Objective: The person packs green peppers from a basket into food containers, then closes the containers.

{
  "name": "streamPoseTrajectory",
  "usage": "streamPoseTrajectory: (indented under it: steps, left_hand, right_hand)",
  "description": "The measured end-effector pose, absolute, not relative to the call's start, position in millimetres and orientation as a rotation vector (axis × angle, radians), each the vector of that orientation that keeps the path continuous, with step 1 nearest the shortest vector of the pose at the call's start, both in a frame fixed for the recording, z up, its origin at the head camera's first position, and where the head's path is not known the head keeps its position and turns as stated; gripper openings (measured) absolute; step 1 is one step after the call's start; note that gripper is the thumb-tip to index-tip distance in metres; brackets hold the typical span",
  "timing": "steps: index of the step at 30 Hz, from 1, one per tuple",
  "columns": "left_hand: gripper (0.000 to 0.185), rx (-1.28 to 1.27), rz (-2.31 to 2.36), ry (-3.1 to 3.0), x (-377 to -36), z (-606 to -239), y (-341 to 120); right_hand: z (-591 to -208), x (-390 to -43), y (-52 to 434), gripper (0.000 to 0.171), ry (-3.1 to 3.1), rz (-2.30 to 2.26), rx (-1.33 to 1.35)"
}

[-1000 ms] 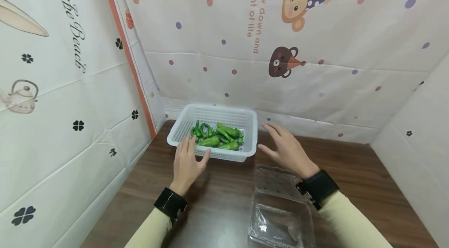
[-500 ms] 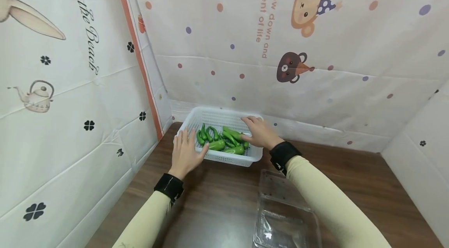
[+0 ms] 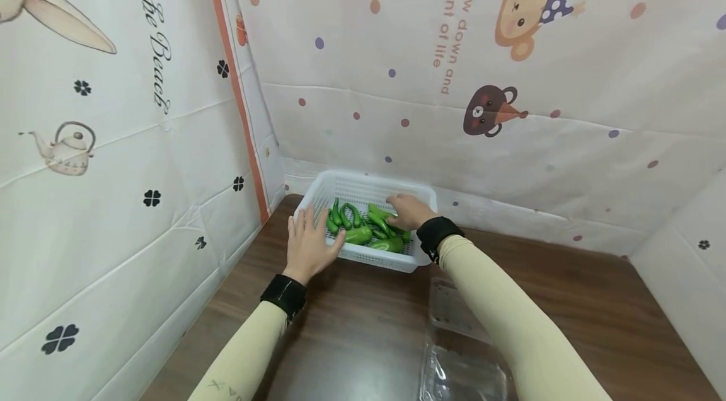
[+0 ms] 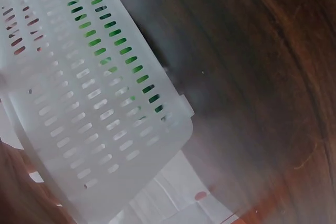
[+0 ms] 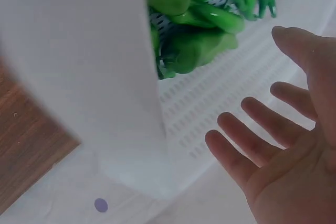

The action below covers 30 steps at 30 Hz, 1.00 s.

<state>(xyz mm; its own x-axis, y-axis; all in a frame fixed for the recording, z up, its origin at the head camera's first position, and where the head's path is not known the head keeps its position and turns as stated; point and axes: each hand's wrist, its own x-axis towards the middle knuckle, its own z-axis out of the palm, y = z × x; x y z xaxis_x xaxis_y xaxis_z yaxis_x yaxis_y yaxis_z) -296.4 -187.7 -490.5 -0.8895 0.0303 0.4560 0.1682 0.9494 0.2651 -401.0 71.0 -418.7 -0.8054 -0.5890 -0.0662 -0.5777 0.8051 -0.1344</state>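
Observation:
A white perforated plastic basket point(image 3: 386, 261) stands at the back of the table, holding several green peppers point(image 3: 358, 235), some thick and some thin and curved. My left hand point(image 3: 309, 248) rests with spread fingers at the basket's front left rim; in the left wrist view only part of that hand point(image 4: 37, 192) shows beside the basket wall point(image 4: 94, 119). My right hand point(image 3: 411, 212) reaches over the right side into the basket. In the right wrist view its fingers point(image 5: 247, 135) are extended and apart from the peppers point(image 5: 194, 48), with nothing between them.
A clear plastic box with its lid open point(image 3: 462, 376) lies on the brown wooden table point(image 3: 351, 331), partly under my right forearm. Printed white cloth walls point(image 3: 351, 60) stand close behind the basket and at its left.
My right hand has moved left from beside the basket to over the peppers inside it. The left hand stays at the front left rim. The head view has shifted slightly.

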Motion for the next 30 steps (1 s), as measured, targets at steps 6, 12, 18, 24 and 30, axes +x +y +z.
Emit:
streamPoseTrajectory:
  steps: [6, 12, 18, 24, 30]
  left_hand:
    - [0.071, -0.146, -0.393, -2.643, -295.8, -498.8, -187.5]
    - [0.064, -0.160, -0.340, -2.573, -295.8, -502.6, -188.1]
    - [0.062, -0.189, -0.307, -2.511, -299.6, -509.1, -189.1]
    - [0.062, -0.217, -0.294, -2.432, -305.9, -514.6, -192.8]
    - [0.061, -0.221, -0.270, -2.396, -307.8, -516.9, -196.9]
  right_hand:
    - [-426.2, -414.9, 64.1, 0.055, 2.834, -0.115, -0.876]
    - [-425.0, -425.4, 53.4, 0.052, 2.795, -0.097, -0.851]
    - [-429.1, -433.1, 43.6, 0.047, 2.775, -0.095, -0.858]
    - [-437.4, -442.4, 35.2, 0.041, 2.770, -0.029, -0.851]
    - [-445.2, -451.6, 30.9, 0.024, 2.773, 0.018, -0.806]
